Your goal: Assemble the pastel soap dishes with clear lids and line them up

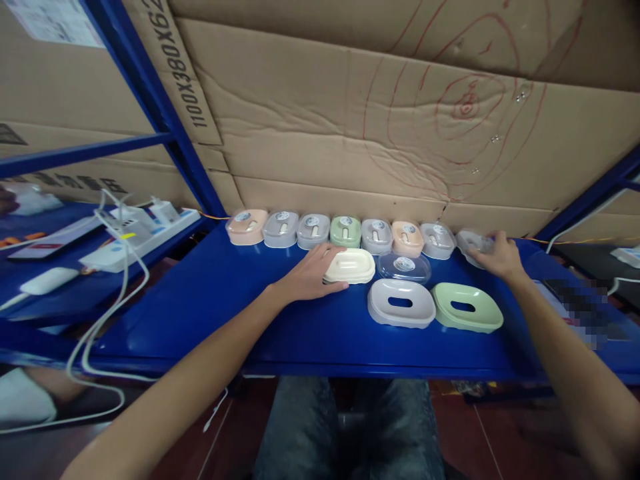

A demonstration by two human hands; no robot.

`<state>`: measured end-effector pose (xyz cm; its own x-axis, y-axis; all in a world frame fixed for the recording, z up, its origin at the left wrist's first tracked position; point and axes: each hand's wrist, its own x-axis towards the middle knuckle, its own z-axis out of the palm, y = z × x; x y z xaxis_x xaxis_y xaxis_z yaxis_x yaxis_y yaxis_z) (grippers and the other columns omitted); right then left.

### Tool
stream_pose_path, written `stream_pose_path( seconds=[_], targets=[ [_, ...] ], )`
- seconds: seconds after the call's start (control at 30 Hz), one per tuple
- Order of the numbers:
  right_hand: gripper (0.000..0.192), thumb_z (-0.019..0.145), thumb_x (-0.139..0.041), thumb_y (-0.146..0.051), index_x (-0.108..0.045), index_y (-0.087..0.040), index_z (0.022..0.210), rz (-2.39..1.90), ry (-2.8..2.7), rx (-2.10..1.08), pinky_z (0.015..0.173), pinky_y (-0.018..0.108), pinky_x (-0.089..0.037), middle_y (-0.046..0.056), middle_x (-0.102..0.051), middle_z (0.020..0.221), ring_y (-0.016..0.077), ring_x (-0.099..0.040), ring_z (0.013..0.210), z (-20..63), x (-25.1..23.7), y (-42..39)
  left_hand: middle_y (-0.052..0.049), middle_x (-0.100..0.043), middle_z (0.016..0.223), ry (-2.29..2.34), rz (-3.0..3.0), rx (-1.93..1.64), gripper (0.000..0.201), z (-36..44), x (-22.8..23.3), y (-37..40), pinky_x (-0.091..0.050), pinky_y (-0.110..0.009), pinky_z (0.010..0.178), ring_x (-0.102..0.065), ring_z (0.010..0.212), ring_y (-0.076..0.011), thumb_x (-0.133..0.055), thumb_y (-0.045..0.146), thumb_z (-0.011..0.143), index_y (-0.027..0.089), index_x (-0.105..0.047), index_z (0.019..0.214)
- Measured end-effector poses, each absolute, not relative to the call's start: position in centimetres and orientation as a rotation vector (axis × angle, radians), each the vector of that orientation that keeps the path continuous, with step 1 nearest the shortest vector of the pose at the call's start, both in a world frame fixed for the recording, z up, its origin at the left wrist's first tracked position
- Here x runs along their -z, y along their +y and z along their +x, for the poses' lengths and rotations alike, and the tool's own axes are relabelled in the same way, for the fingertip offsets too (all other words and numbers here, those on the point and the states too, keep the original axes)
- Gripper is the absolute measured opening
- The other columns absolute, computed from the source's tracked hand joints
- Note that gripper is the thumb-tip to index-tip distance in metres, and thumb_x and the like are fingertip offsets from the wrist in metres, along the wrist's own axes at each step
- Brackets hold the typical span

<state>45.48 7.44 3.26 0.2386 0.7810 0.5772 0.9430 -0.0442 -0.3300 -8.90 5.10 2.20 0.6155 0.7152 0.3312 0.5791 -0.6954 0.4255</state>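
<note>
As my half-curled left hand (311, 272) holds cream soap dishware (356, 267), my half-closed right hand (503, 257) grips a translucent piece (469, 243); positioning, seemingly, needing steadiness next.

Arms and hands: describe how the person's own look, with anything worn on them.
The left hand and right hand are ungloved. No sleeve, watch or bracelet shows on the left arm or right arm.

- Left hand (306, 273): near the tabletop's (200, 300) middle, thumb and fingers gripping.
- Right hand (504, 257): at the tabletop's far right, fingers bent.
- Forearms (225, 347): bare, stretched forward.
</note>
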Motion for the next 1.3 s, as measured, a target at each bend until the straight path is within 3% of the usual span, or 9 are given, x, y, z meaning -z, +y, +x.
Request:
stream_pose_path(
  seconds=[0.17, 0.27, 0.4, 0.53, 0.73, 0.83, 1.03, 1.17, 1.3],
  targets=[
    [0.055, 0.089, -0.078, -0.047, -0.064, -0.014, 0.131, -1.995, -1.293, 0.26, 0.095, 0.048, -0.053, 0.029, -0.074, 0.127, 0.0351, -0.072, 0.11, 44.5, -5.5, 5.8, -0.017, -0.051, 0.158, 1.064, 2.566, -0.689, 0.082, -8.9, -2.7, 4.9, -0.041, -0.063, 0.128, -0.049, 0.151, -0.0417, -0.076, 0.062, 0.095, 0.027, -0.045, 0.162],
    [0.063, 0.087, -0.075, -0.041, -0.064, -0.015, 0.143, -1.752, -1.32, 0.217, 0.106, 0.048, -0.053, 0.026, -0.074, 0.14, 0.0351, -0.072, 0.124, 42.2, -7.4, 4.0, -0.018, -0.053, 0.157, 1.098, 2.555, -0.726, 0.078, -9.0, -3.2, 4.8, -0.043, -0.061, 0.126, -0.051, 0.15, -0.0417, -0.071, 0.065, 0.097, 0.025, -0.047, 0.16],
    [0.064, 0.083, -0.074, -0.034, -0.066, -0.014, 0.144, -1.31, -1.637, 0.064, 0.113, 0.047, -0.054, 0.021, -0.073, 0.144, 0.0339, -0.071, 0.13, 36.3, -9.8, 1.4, -0.018, -0.061, 0.147, 1.171, 2.538, -0.882, 0.065, -9.2, -4.0, 4.7, -0.043, -0.063, 0.125, -0.056, 0.143, -0.0414, -0.059, 0.068, 0.103, 0.021, -0.057, 0.148],
    [0.067, 0.083, -0.078, -0.03, -0.063, -0.021, 0.148, -1.096, -2.015, -0.062, 0.113, 0.053, -0.055, 0.015, -0.072, 0.147, 0.0367, -0.071, 0.13, 28.9, -11.0, -0.9, -0.014, -0.07, 0.133, 1.07, 2.363, -1.128, 0.061, -9.1, -4.8, 4.4, -0.054, -0.057, 0.114, -0.067, 0.128, -0.0362, -0.066, 0.067, 0.1, 0.022, -0.06, 0.141],
    [0.076, 0.083, -0.073, -0.027, -0.055, -0.026, 0.156, -0.783, -2.285, -0.173, 0.122, 0.058, -0.05, 0.014, -0.065, 0.156, 0.0377, -0.062, 0.144, 20.6, -9.2, -1.9, -0.015, -0.057, 0.162, 0.597, 2.113, -0.971, 0.091, -8.6, -5.5, 3.1, -0.052, -0.06, 0.121, -0.057, 0.151, -0.0391, -0.084, 0.066, 0.088, 0.032, -0.046, 0.162],
    [0.077, 0.084, -0.073, -0.027, -0.051, -0.029, 0.158, -0.727, -2.286, -0.233, 0.121, 0.06, -0.05, 0.013, -0.064, 0.156, 0.0372, -0.061, 0.144, 19.3, -8.0, -1.5, -0.015, -0.057, 0.162, 0.591, 2.002, -0.927, 0.094, -8.4, -5.3, 2.8, -0.052, -0.062, 0.12, -0.059, 0.147, -0.0406, -0.092, 0.059, 0.082, 0.032, -0.049, 0.161],
    [0.071, 0.094, -0.079, -0.039, -0.051, -0.03, 0.158, -0.734, -2.266, -0.317, 0.119, 0.062, -0.052, 0.014, -0.064, 0.154, 0.0381, -0.063, 0.141, 19.0, -7.7, -1.4, -0.014, -0.068, 0.147, 0.543, 1.86, -0.959, 0.084, -8.1, -4.8, 3.1, -0.049, -0.057, 0.121, -0.063, 0.14, -0.0382, -0.1, 0.044, 0.076, 0.024, -0.061, 0.148],
    [0.056, 0.102, -0.075, -0.051, -0.057, -0.032, 0.152, -0.84, -2.15, -0.52, 0.12, 0.06, -0.052, 0.011, -0.068, 0.149, 0.036, -0.065, 0.139, 19.0, -7.8, -1.6, -0.014, -0.07, 0.144, 0.552, 1.814, -0.93, 0.083, -8.1, -4.9, 3.3, -0.053, -0.055, 0.116, -0.066, 0.135, -0.0374, -0.099, 0.046, 0.075, 0.023, -0.063, 0.147],
    [0.05, 0.103, -0.073, -0.056, -0.06, -0.037, 0.147, -0.854, -1.941, -0.728, 0.13, 0.057, -0.044, 0.005, -0.062, 0.158, 0.0326, -0.057, 0.152, 21.6, -7.9, -0.5, -0.014, -0.071, 0.139, 0.632, 1.808, -0.967, 0.084, -8.7, -4.9, 3.7, -0.058, -0.046, 0.107, -0.069, 0.125, -0.0344, -0.099, 0.051, 0.074, 0.02, -0.064, 0.144]
  ],
)
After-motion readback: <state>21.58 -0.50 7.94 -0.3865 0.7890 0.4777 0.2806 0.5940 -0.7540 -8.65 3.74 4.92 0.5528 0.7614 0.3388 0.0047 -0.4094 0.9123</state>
